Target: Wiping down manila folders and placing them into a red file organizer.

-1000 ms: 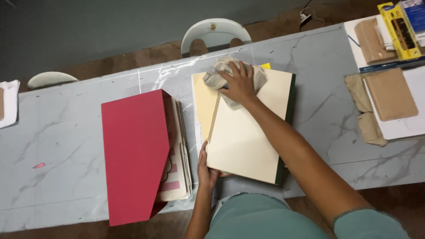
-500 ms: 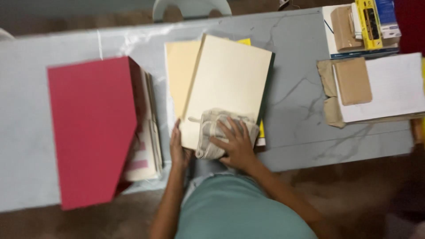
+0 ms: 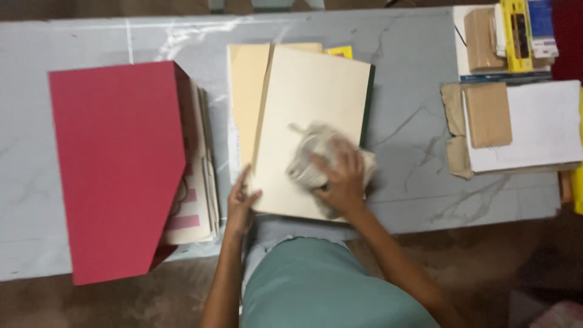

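Since half a second ago the right hand (image 3: 343, 182) has carried the crumpled grey cloth (image 3: 322, 159) from the near edge of the cream folder (image 3: 310, 109) up and toward the folder's right side, so the cloth now sits on the lower right part of the cover, with a bit of it hanging past the folder's right edge. The fingers of that hand are spread and pressed down over the cloth, pinning it flat against the folder rather than closed round it. The left hand (image 3: 240, 203) has stayed at the folder's near left corner, thumb on top of the cover and fingers along the edge, clamped on the folder.

The cream folder lies on a grey marbled surface (image 3: 413, 140), on top of a yellower folder (image 3: 246, 91) that sticks out to its left, and with a dark green edge showing along its right side. Left of the cream folder stands a red file box (image 3: 115, 164) with papers and folders tucked into it. Well to the right of the cream folder lie a white sheet (image 3: 540, 121) with a brown paper packet (image 3: 487, 114) on it, and beyond them a yellow box (image 3: 516, 33) on more stacked items.
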